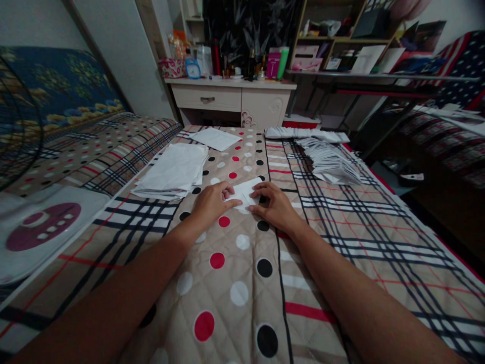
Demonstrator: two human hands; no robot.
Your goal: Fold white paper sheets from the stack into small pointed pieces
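Observation:
A small folded piece of white paper point(244, 192) lies on the quilted bedspread, between my two hands. My left hand point(212, 201) grips its left side, thumb along the near edge and fingers curled. On the other side, my right hand point(276, 205) pinches the paper with thumb and fingertips. A crease or flap shows across its middle. Left of my hands is a stack of flat white sheets point(172, 168), with another white sheet point(215, 138) beyond it. To the right, many folded white papers point(331, 163) lie fanned in a row, behind them another long white bundle point(306, 134).
The bedspread point(227, 273) has dots and plaid stripes. A white plastic bag with a purple print point(45, 227) lies at the left. Past the bed stand a white cabinet point(206, 100) crowded with bottles and a desk with shelves point(379, 76).

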